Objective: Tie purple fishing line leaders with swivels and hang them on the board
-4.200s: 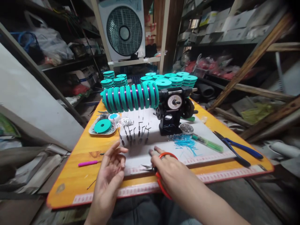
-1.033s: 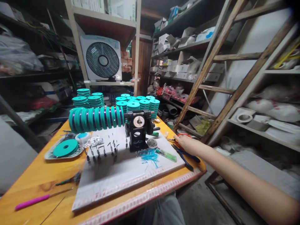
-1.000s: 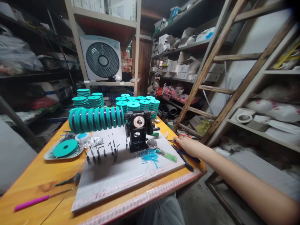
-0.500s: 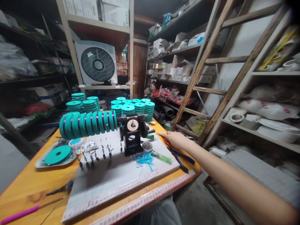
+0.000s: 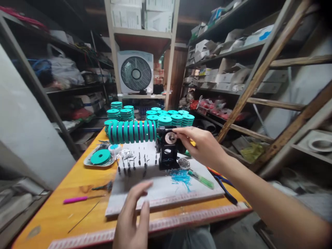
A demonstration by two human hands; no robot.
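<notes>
Yellow surface (image 5: 52, 218), white board (image 5: 160, 183) on it, black geared machine (image 5: 168, 143) standing on the board.
A row of teal spools (image 5: 132, 132) juts from the machine's left side; the right hand (image 5: 201, 141) reaches its upper right, though whether those fingers pinch it I cannot tell; the left hand (image 5: 131, 221), thumb and fingers spread, is by the board's near edge; a small dish (image 5: 184, 167) sits beside the machine's base.

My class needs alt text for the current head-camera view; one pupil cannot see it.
A person's right hand is at a black machine beside a horizontal row of teal spools. The open left hand is near a white board's front edge.
</notes>
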